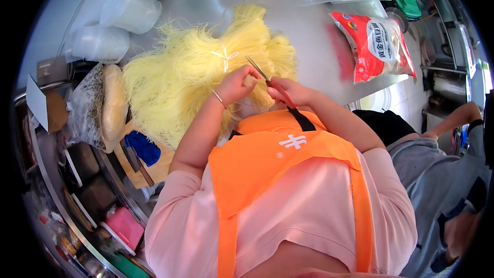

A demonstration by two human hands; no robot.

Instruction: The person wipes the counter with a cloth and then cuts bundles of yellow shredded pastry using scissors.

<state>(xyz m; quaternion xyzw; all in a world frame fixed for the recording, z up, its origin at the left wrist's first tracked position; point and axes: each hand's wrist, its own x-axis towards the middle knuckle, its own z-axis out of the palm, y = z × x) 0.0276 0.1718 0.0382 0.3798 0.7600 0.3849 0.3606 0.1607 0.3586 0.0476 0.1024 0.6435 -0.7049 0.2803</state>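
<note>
Beside the yellow strands [180, 74], right fingers [279, 83] grip scissors [281, 93], while left fingers [248, 71] curl inward, their hold unclear.

One head-worn wide-angle view, facing down over the orange apron [242, 170], left hand [238, 84] and right hand [290, 91] near.

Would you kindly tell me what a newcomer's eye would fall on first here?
Most likely the bundle of yellow strands, tied with a white band and spread across the metal table before the person. Next come the bright orange apron, low in the middle, and the red packet on the table's right side. The right hand holds scissors beside the strands.
</note>
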